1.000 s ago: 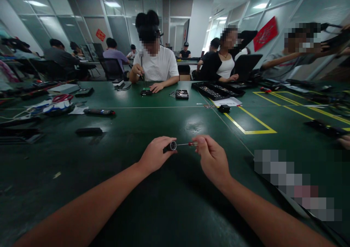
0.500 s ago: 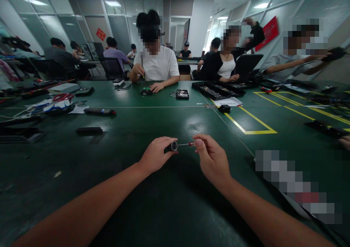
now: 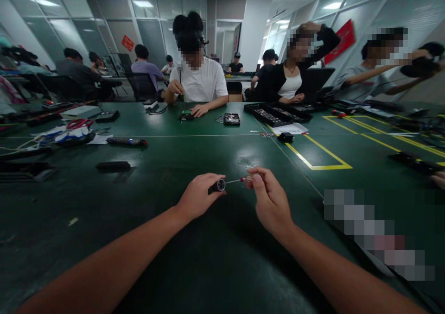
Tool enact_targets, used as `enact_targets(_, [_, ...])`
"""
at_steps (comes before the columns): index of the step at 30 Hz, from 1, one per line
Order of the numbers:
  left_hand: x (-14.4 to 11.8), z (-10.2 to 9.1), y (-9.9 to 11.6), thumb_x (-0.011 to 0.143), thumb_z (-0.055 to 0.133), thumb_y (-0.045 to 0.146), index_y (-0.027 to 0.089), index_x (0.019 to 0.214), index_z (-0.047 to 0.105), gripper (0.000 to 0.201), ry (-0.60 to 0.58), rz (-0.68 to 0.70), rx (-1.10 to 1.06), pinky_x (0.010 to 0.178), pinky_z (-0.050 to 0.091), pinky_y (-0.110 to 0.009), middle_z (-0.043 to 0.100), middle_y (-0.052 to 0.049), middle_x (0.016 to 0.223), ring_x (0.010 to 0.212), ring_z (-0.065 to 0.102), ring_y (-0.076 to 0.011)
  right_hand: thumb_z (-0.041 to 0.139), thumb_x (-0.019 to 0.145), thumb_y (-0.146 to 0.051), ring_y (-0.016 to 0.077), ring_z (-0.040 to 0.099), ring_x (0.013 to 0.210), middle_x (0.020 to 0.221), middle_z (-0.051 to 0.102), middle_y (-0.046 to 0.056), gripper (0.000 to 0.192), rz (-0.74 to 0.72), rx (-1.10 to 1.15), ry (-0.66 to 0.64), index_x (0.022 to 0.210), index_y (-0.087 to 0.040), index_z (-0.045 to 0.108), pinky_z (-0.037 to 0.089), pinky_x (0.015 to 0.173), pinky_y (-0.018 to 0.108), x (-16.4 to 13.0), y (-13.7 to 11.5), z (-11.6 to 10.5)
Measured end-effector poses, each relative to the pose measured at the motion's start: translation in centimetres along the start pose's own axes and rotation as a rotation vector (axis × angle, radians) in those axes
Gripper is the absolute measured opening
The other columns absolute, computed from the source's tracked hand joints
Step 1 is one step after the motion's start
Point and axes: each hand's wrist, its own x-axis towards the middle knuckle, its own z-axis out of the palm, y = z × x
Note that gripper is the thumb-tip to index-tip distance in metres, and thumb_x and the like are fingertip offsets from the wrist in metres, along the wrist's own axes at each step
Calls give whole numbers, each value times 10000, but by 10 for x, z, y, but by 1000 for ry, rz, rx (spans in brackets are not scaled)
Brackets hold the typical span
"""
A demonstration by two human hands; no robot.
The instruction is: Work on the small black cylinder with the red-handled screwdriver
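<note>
My left hand [image 3: 199, 194] is closed around a short black cylinder [image 3: 219, 185] with a silver-rimmed round end turned to the right. Between the fingers and thumb of my right hand [image 3: 273, 198] is a small screwdriver [image 3: 247, 178] with a clear and red handle. Its thin metal shaft reaches left to the cylinder's open end; whether the tip touches anything inside cannot be made out. Both hands are held above the green tabletop [image 3: 208, 267].
A black stick-like part [image 3: 114, 166] and a dark pen-shaped tool [image 3: 126, 141] lie to the left. Ahead are a small black block [image 3: 285, 138] and a black parts tray [image 3: 274, 116]. Across the table a person [image 3: 200, 80] works on a small device.
My right hand has shifted slightly upward, and the screwdriver handle sits a little higher, so its shaft slants more. My left hand and the cylinder stay nearly in place.
</note>
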Motion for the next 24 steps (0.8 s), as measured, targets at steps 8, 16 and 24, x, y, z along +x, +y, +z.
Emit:
enact_targets(8, [4,-2,5,875,750,226,178,1276,649,417,30,14,22,1023,523,-411,700,-74,1229,1150,651,-225,536,964,-439,191,633,747,835,666,30,235,194,229,44,978,-223,628,526,750,372,10,13,6])
enact_targets(16, [7,-6,-5,892,729,205,166,1325,617,449,2,-39,55,1029,524,-406,680,-73,1250,1156,638,-209,713,819,-409,151,566,611,692,595,-10,212,550,682,94,817,-213,633,560,651,332,24,31,3])
enact_targets(24, [5,-3,-5,878,745,214,175,1307,631,445,-6,-43,50,1022,520,-413,682,-73,1242,1154,637,-220,643,875,-514,165,607,677,784,650,4,293,307,420,109,905,-222,641,540,675,344,18,22,6])
